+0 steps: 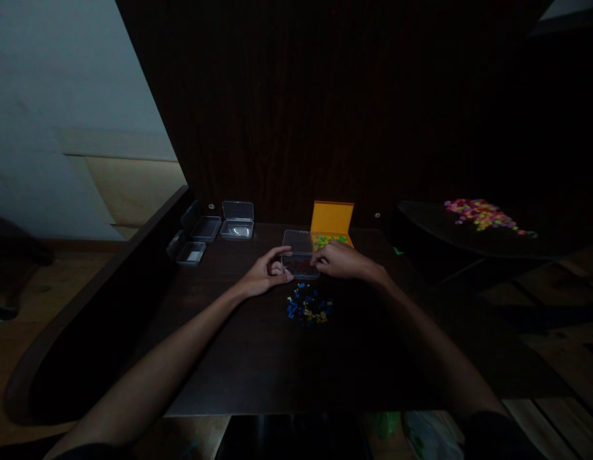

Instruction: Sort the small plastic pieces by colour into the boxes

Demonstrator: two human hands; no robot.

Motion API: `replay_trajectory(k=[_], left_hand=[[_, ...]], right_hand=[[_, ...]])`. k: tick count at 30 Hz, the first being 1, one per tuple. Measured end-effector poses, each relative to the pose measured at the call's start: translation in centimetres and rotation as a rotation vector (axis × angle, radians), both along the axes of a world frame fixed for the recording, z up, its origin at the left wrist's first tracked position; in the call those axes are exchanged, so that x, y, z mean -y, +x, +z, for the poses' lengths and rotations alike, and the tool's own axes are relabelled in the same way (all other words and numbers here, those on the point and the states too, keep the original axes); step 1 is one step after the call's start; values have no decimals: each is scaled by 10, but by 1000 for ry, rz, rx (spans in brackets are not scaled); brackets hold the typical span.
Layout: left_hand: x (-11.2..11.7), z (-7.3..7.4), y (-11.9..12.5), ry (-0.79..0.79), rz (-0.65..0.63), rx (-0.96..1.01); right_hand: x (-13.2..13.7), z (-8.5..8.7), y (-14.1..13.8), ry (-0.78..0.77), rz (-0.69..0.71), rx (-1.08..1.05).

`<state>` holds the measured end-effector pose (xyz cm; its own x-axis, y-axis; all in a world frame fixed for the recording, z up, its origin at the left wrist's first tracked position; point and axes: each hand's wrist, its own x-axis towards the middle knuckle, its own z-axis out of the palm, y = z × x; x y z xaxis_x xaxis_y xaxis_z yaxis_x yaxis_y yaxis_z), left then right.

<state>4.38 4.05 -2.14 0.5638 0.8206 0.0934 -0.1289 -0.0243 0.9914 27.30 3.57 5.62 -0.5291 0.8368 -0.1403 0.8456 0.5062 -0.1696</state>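
A clear plastic box (301, 267) with its lid (296, 240) tipped back stands on the dark table, holding small dark reddish pieces. My left hand (265, 273) grips its left side, with thumb at the front and index finger along the back. Over the box's right part is my right hand (342, 260), fingers pinched together; whatever they hold is hidden. Just in front of the box lies a loose pile of tiny blue and yellow pieces (308, 306). Behind my right hand, an orange box (332, 217) stands with its lid up and bright green pieces (332, 241) inside.
Several open clear boxes stand at the back left, among them one by the back panel (237, 229) and one holding something white (191, 254). A raised wooden side (109, 300) borders the table on the left. Colourful small items (483, 214) lie on a dark surface at right.
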Motion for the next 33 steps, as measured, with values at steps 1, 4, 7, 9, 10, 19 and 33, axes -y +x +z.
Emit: replay_trajectory(k=[1, 4, 7, 9, 10, 19, 33], left_hand=[[0, 0, 0, 0, 1, 2], [0, 0, -1, -5, -2, 0], [-1, -1, -1, -13, -6, -1], [-2, -2, -1, -21, -3, -2], [-2, -3, -1, -26, -2, -6], [0, 2, -2, -14, 2, -9], [-1, 2, -2, 0, 11, -22]], right_hand=[[1, 1, 0, -10, 7, -2], [4, 4, -1, -29, 29, -7], [11, 12, -1, 1, 9, -26], [20, 17, 0, -5, 11, -70], [26, 18, 1, -37, 30, -98], [72, -17, 1, -197, 179, -222], [79, -32, 1, -139, 138, -196]])
